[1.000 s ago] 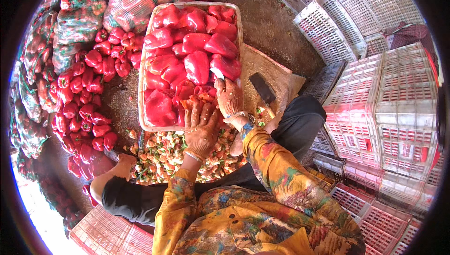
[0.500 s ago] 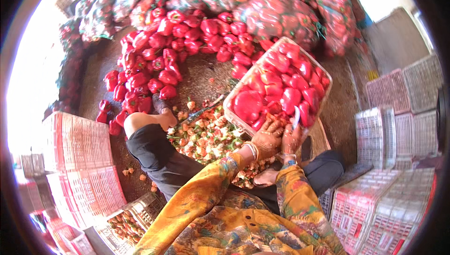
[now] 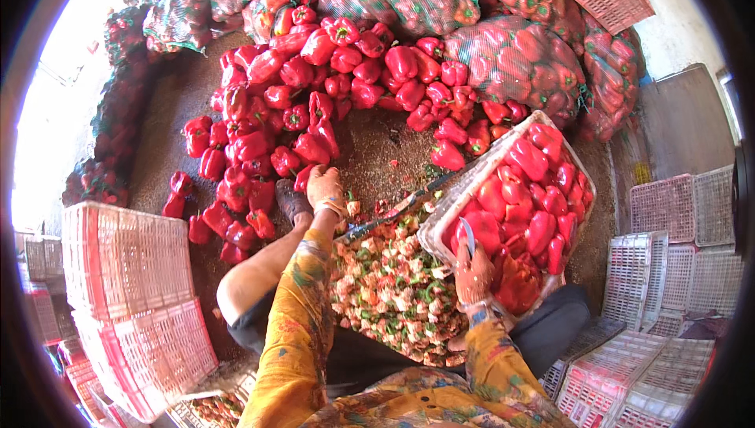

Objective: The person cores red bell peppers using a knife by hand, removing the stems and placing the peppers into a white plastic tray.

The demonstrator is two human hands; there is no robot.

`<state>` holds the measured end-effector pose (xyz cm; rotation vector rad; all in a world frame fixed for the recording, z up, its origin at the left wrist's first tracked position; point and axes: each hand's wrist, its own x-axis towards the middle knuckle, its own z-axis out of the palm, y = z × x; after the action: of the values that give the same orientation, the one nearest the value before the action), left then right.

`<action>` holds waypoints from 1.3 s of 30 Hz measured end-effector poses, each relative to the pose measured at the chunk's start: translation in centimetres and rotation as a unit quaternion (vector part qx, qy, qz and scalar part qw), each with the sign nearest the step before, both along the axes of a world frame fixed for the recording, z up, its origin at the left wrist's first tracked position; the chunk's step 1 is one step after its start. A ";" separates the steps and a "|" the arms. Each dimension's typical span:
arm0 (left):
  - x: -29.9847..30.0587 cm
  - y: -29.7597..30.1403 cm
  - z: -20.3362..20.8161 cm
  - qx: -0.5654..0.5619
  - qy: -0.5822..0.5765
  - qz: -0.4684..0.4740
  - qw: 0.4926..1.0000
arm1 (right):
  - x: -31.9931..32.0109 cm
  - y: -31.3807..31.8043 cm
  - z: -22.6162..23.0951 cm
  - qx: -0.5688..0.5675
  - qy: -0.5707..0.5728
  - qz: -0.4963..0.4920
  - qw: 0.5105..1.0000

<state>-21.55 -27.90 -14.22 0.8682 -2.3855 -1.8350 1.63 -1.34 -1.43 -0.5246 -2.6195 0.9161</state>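
At the left edge, pale pink lattice crates point(image 3: 126, 259) stand stacked, their plastic walls pierced with small slots. Above them, mesh sacks point(image 3: 98, 180) of peppers lie dark against the glare. Right of the crates, loose red peppers point(image 3: 267, 125) spread in a glossy, lumpy heap over the gritty brown floor point(image 3: 377, 153), from the upper centre down to the middle left. The left hand point(image 3: 322, 186) reaches up into the near edge of that heap, fingers curled on a pepper point(image 3: 305, 178); whether it has a full grip cannot be told. A bare knee point(image 3: 244, 282) and a sandalled foot point(image 3: 292, 201) lie just beside the forearm, whose sleeve is yellow and patterned.

In the lower centre, a mound of cut cores point(image 3: 393, 294), pale with green stems, sits between the legs. A thin dark rod point(image 3: 393, 209) lies across its upper edge. Right of it, a white crate point(image 3: 582, 172) is tilted and filled with smooth halved red peppers. The right hand point(image 3: 472, 274) rests at its lower rim, clenched on a small knife point(image 3: 467, 235) with the blade pointing up.

Along the top, netted sacks point(image 3: 519, 62) of peppers bulge. At the right edge, more empty lattice crates point(image 3: 668, 208) are stacked by a pale wall.
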 end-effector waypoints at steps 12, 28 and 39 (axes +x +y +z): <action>-14.2 -4.1 -5.4 -0.260 -0.233 0.031 0.937 | 1.9 -1.3 -0.4 -0.041 -0.098 -0.107 0.989; 7.5 8.2 10.5 0.353 0.177 -0.059 0.917 | -0.6 -0.9 3.3 -0.067 0.005 0.076 0.995; 18.8 13.5 19.3 0.260 0.147 -0.227 0.927 | 5.4 0.2 8.4 0.105 -0.023 0.096 0.990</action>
<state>-2.78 -14.36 5.07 -0.0017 -2.0527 -2.6097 6.98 -1.17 6.93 -0.2459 -2.8031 0.6751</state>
